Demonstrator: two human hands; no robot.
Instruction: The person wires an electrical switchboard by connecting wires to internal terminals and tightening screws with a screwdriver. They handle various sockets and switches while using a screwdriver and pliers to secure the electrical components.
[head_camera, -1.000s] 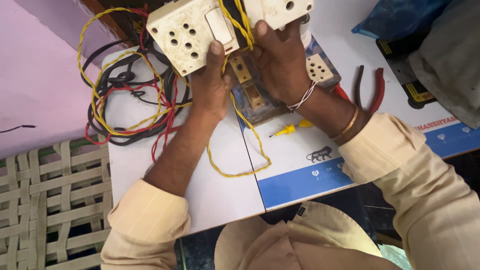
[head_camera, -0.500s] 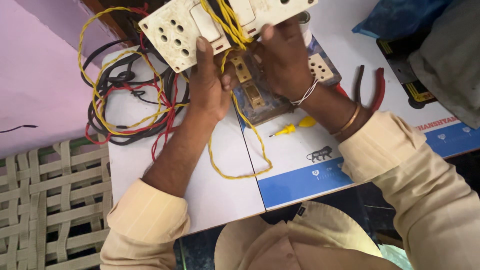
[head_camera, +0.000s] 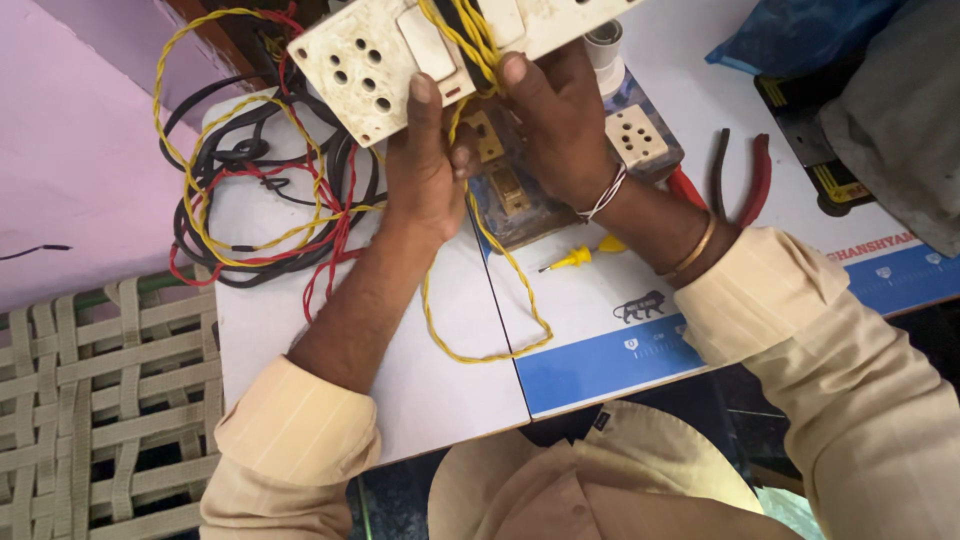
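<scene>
- The left hand (head_camera: 425, 165) grips the cream switch plate (head_camera: 400, 55) from below, thumb pressed flat on its face just beside the round socket holes.
- The right hand (head_camera: 560, 125) closes on the same plate from the other side; its thumb pins the twisted yellow wires (head_camera: 468, 38) against the plate's front.
- The plate is held up off the table, tilted, near the top edge of the view (its far end runs out of the picture).
- A loose yellow wire (head_camera: 480, 300) hangs from between the two hands and loops over the white board (head_camera: 420, 390) below.
- Under the hands sits a blue box (head_camera: 520, 205) with brass parts, and a small cream socket (head_camera: 637, 135) lies at its right end.
- A small yellow screwdriver (head_camera: 575, 258) lies on the board just below the right wrist.
- Red-handled pliers (head_camera: 745, 180) rest on the board to the right, apart from both hands.
- A tangle of black, red and yellow cables (head_camera: 260, 200) lies on the left part of the board, near the left forearm.
- A woven strap seat (head_camera: 100, 400) shows at lower left, beside the board.
</scene>
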